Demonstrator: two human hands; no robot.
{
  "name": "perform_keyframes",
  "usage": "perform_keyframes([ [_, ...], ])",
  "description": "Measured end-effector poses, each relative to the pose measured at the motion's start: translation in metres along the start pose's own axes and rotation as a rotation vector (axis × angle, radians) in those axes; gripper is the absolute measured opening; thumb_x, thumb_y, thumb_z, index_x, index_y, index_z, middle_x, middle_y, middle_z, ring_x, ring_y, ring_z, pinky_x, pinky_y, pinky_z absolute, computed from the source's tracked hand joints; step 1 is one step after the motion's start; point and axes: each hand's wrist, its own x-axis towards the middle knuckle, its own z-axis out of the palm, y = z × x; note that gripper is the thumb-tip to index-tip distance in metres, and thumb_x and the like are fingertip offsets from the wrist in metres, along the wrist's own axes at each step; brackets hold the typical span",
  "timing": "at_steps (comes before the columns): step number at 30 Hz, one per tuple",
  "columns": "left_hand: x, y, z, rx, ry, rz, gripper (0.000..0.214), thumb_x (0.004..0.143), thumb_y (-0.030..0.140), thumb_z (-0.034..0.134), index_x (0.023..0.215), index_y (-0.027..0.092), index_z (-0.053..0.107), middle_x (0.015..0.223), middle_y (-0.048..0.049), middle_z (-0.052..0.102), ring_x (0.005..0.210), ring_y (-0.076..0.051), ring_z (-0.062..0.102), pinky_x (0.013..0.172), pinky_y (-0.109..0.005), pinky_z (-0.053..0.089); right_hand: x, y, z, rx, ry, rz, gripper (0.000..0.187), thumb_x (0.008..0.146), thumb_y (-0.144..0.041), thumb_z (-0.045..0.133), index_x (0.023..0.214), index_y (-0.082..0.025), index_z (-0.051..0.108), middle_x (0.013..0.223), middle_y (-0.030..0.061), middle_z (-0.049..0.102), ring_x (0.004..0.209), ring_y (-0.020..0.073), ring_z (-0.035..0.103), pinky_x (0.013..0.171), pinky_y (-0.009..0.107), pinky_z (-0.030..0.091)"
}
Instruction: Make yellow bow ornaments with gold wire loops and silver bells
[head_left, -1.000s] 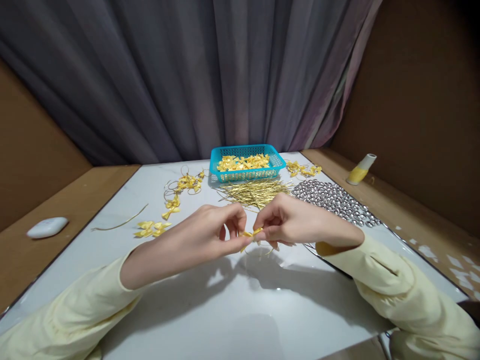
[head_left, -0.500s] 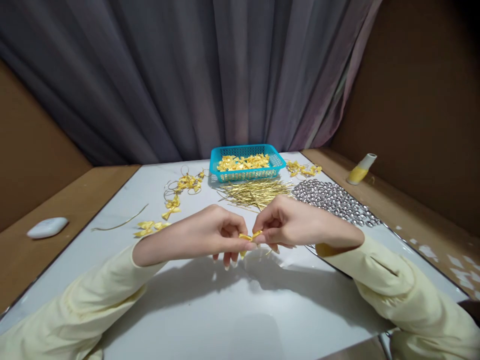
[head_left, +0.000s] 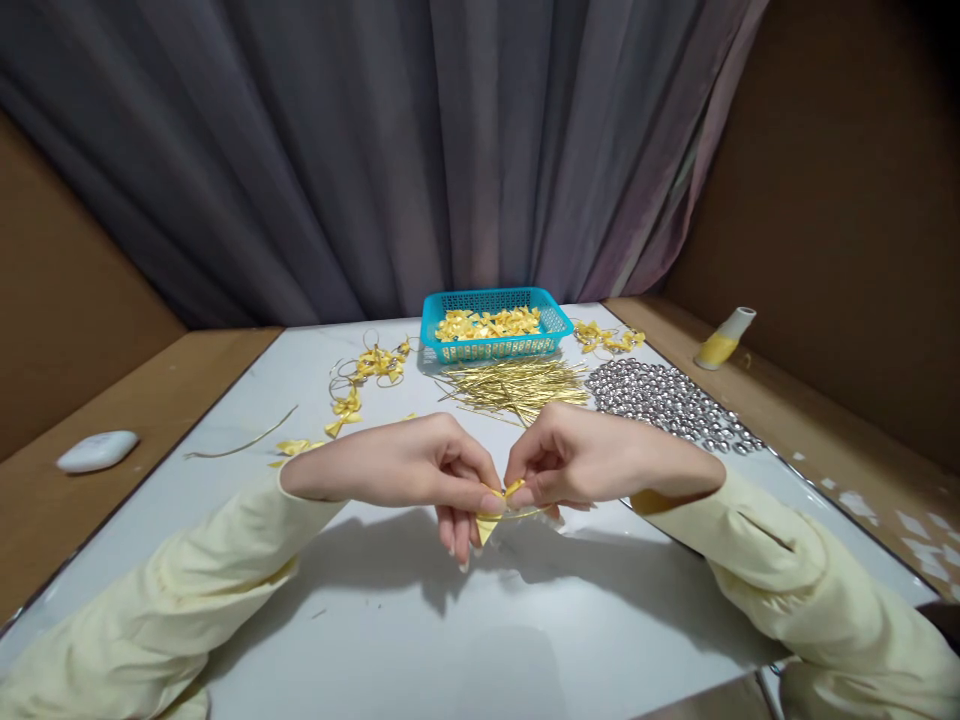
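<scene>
Between my two hands, above the white table, is a yellow ribbon bow [head_left: 487, 527] with one pointed tail hanging down. My left hand [head_left: 457, 488] pinches it between thumb and forefinger, the other fingers curled below. The fingertips of my right hand [head_left: 544, 475] close on its other side, almost touching the left thumb. A thin gold cord [head_left: 529, 512] runs from the bow beneath my right fingers; where it joins the bow is hidden. More yellow bows [head_left: 300, 447] lie beside my left wrist.
A blue basket [head_left: 497, 350] of yellow bows stands at the back. Before it lies a pile of gold cords [head_left: 517, 388]; to the right spread silver beads [head_left: 667, 400]. Bows with cord loops [head_left: 379, 365] sit back left. A white-and-yellow bottle [head_left: 724, 340] and a white oval object [head_left: 97, 452] flank the table.
Both hands have come slightly lower and nearer. The bow has turned in my fingers, so its pointed tail and the gold cord show more plainly.
</scene>
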Motion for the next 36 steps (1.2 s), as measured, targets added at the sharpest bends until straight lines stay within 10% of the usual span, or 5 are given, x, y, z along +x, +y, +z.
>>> perform_keyframes([
  [36, -0.001, -0.004, -0.002, -0.165, -0.005, 0.014, 0.018, 0.083, 0.028, 0.057, 0.074, 0.014, 0.064, 0.06, -0.0009, 0.068, 0.055, -0.012, 0.066, 0.057, -0.019, 0.052, -0.009, -0.002, 0.009, -0.234, 0.025, -0.093, 0.024, 0.087, -0.019, 0.04, 0.079, -0.012, 0.061, 0.059, -0.0003, 0.06, 0.043, 0.0064, 0.055, 0.046, 0.016, 0.041],
])
